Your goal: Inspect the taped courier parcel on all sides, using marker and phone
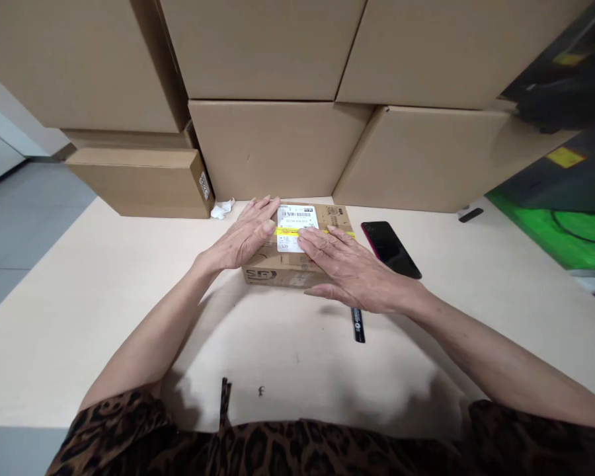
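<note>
A small brown cardboard parcel (333, 218) lies on the pale table (104, 297), with a white shipping label (297, 221) and a strip of yellow tape across its top. My left hand (242, 235) lies flat on the parcel's left side, fingers stretched out and together. My right hand (350, 264) lies flat over the parcel's near right part, fingertips on the label and tape. Neither hand grips anything.
Large cardboard boxes (277, 145) are stacked along the table's back edge. A black phone (391, 248) lies right of the parcel. A black marker (357, 325) lies under my right wrist. A crumpled white paper (221, 209) sits by the boxes. A green floor area (550, 225) is at right.
</note>
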The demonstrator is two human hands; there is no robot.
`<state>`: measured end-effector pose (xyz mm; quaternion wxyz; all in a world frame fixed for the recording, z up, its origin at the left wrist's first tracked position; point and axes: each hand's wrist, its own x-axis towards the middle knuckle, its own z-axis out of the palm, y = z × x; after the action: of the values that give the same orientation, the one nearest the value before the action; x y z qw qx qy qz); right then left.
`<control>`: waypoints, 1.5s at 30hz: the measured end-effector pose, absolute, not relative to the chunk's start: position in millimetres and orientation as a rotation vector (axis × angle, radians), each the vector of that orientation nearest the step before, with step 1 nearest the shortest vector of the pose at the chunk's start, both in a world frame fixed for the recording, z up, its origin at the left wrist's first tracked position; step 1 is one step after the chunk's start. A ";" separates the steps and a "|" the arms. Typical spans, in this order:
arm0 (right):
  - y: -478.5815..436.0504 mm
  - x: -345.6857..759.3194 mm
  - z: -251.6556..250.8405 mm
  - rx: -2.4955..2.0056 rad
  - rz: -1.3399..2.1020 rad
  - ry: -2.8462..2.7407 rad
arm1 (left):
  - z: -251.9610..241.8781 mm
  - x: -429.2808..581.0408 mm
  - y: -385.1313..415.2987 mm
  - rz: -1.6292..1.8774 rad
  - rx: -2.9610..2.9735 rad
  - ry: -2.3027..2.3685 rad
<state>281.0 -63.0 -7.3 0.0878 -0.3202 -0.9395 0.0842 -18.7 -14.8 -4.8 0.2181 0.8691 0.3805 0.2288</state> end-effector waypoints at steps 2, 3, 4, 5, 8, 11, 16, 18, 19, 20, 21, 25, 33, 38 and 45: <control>-58.2 281.8 -5.2 -0.910 0.308 -2.839 | 3.4 -16.3 -19.8 0.520 2.440 1.097; -51.7 285.9 -4.8 -0.936 0.335 -2.823 | 6.0 -15.7 -21.1 0.481 2.457 1.117; -43.7 291.3 -4.8 -0.976 0.361 -2.794 | 7.2 -15.3 -21.7 0.457 2.473 1.133; -35.5 296.9 -5.1 -1.028 0.384 -2.758 | 7.3 -15.0 -21.9 0.449 2.485 1.147; -21.6 306.9 -6.7 -1.202 0.392 -2.663 | 3.5 -13.0 -21.6 0.484 2.495 1.184; -35.3 301.2 -7.4 -1.233 0.291 -2.689 | -0.2 -9.2 -22.8 0.529 2.466 1.227; -78.7 273.6 -7.7 -0.908 0.140 -2.878 | -6.9 -5.9 -21.4 0.694 2.341 1.185; -83.9 256.2 -8.1 -0.824 0.162 -2.910 | -11.5 -7.1 -18.2 0.804 2.212 1.107; -83.6 245.5 -8.2 -0.789 0.176 -2.918 | -13.9 -8.2 -16.2 0.851 2.127 1.057; -82.0 233.6 -8.1 -0.753 0.188 -2.922 | -16.0 -9.6 -14.1 0.886 2.035 1.008; -79.9 221.1 -7.7 -0.713 0.194 -2.926 | -17.6 -11.1 -12.0 0.908 1.948 0.963; -75.2 180.6 -3.7 -0.623 0.122 -2.908 | -17.4 -15.9 -6.9 0.896 1.769 0.899; -89.1 247.1 -16.9 -0.746 -0.014 -2.796 | -5.4 -11.8 -13.7 0.690 2.261 1.033; -76.5 317.3 -40.6 -0.979 0.046 -2.504 | -1.4 -27.7 -9.1 0.537 2.402 0.872; -47.7 313.8 -69.7 -0.836 0.186 -2.015 | -9.1 -33.4 -11.9 0.508 2.400 0.940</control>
<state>313.8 -47.7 -69.7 0.4584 -0.3395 -0.8179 0.0756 -33.4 -11.9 -9.1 0.2542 0.8836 0.3462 0.1868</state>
